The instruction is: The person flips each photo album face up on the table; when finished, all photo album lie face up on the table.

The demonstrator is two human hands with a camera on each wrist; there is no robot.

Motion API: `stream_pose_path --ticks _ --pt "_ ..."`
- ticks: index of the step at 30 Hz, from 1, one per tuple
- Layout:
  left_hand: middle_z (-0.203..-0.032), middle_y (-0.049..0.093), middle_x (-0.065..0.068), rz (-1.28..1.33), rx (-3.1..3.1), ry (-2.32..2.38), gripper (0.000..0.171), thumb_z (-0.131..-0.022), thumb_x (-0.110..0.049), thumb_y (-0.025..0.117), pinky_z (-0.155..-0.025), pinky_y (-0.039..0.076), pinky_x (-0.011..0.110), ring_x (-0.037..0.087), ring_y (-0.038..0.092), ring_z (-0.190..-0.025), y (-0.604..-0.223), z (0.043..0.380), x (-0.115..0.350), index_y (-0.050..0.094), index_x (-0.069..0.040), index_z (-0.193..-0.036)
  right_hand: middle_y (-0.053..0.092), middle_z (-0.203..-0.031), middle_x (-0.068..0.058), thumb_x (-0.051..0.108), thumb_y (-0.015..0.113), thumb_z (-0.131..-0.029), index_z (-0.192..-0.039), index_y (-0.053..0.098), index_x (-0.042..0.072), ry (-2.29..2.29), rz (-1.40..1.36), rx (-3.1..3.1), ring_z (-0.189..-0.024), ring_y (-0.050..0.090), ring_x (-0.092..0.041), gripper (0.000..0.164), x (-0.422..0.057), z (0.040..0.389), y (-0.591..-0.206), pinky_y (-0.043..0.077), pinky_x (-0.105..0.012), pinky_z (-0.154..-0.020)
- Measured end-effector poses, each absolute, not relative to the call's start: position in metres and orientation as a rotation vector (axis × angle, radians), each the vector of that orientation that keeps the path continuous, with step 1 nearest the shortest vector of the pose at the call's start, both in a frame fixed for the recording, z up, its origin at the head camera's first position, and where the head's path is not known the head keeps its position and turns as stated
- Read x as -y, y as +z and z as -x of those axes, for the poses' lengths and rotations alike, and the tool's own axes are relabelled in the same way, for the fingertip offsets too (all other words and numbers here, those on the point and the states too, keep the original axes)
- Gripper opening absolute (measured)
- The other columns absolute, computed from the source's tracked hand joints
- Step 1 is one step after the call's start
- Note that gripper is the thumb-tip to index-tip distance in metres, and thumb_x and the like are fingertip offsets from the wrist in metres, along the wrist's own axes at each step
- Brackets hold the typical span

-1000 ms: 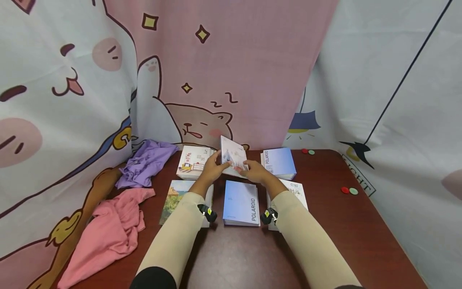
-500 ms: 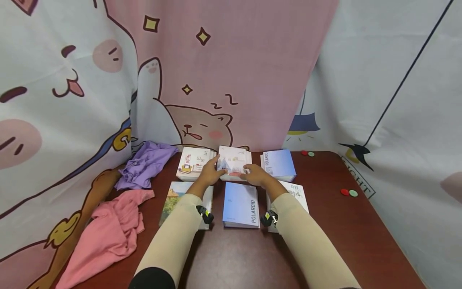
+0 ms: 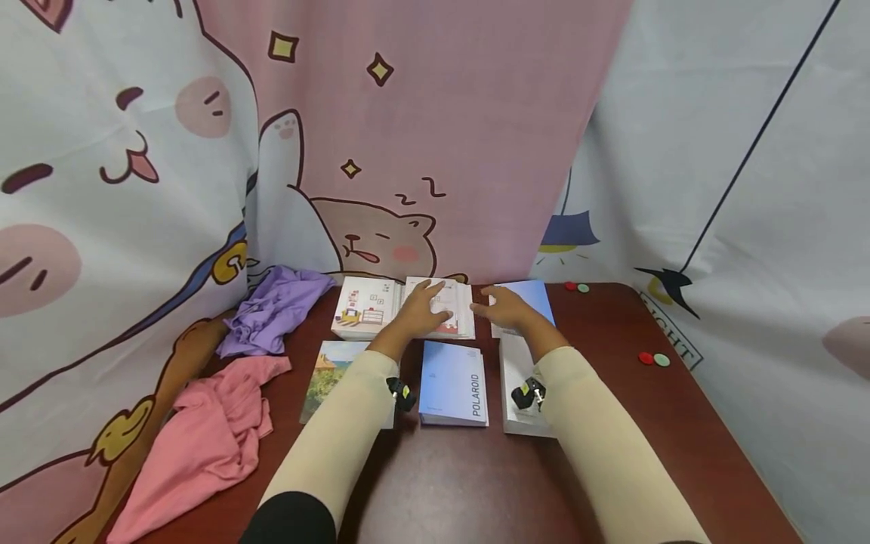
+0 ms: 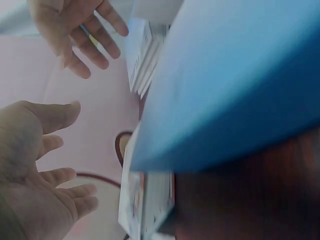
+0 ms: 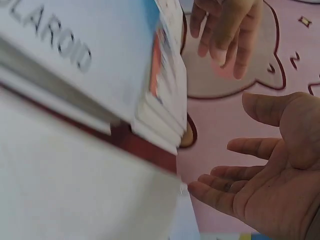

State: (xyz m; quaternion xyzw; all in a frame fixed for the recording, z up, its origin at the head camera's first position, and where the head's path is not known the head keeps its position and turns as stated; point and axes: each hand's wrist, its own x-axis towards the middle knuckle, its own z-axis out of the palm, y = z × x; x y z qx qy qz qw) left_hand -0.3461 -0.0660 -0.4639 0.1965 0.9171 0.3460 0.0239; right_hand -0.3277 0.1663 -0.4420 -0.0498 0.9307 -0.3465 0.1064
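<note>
Both hands hover over the back row of thick book-like albums and hold nothing. My left hand is above the back middle album, which has a pale pinkish cover, and hides part of it. My right hand is over the near left corner of the blue back right album. In the left wrist view the left hand has its fingers spread. The right wrist view has the right hand with fingers apart too. A blue album lettered POLAROID lies in front of them.
A white illustrated album lies back left, a landscape-covered one front left, and a white one front right under the right forearm. Purple cloth and pink cloth lie left. Red discs and green discs sit right.
The pinkish album, held tilted up by both hands a second ago, now lies flat in the back row. Both hands have let go; the right hand has moved right and the left slightly right.
</note>
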Motion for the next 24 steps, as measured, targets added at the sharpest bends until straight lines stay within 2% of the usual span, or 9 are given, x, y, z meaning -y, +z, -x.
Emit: stream_pose_path --ticks 5,9,16,24 --pt "-0.176 0.031 0.028 -0.660 -2.797 1.023 0.075 -0.103 -0.026 0.074 -0.132 0.034 0.059 0.048 0.035 -0.163 -0.463 0.343 0.040 0.042 -0.010 -0.169 0.040 -0.170 -0.031 0.039 0.059 -0.111 -0.164 0.040 -0.005 -0.918 0.098 -2.831 -0.161 0.035 -0.051 0.072 -0.197 0.332 -0.439 0.030 -0.064 -0.133" --pt "-0.176 0.033 0.025 -0.669 -2.759 0.975 0.074 -0.104 -0.031 0.073 -0.133 0.034 0.056 0.043 0.035 -0.164 -0.465 0.339 0.021 0.042 -0.013 -0.169 0.034 -0.173 -0.033 0.040 0.057 -0.111 -0.166 0.036 -0.004 -0.862 0.018 -2.831 -0.162 0.031 -0.053 0.074 -0.222 0.335 -0.444 0.027 -0.066 -0.133" --pt "-0.171 0.047 0.016 -0.730 -2.689 0.938 0.069 -0.106 -0.033 0.068 -0.134 0.034 0.045 0.033 0.042 -0.162 -0.473 0.331 -0.017 0.045 -0.009 -0.167 0.026 -0.176 -0.033 0.040 0.057 -0.112 -0.169 0.030 -0.004 -0.850 -0.098 -2.757 -0.164 0.024 -0.054 0.077 -0.256 0.337 -0.459 0.024 -0.069 -0.133" --pt "-0.172 0.049 0.009 -0.774 -2.629 0.864 0.075 -0.106 -0.049 0.063 -0.133 0.036 0.038 0.027 0.044 -0.161 -0.482 0.322 -0.048 0.042 -0.013 -0.169 0.026 -0.175 -0.035 0.038 0.058 -0.112 -0.168 0.030 -0.007 -0.998 -0.059 -2.734 -0.164 0.021 -0.055 0.077 -0.270 0.331 -0.472 0.021 -0.069 -0.134"
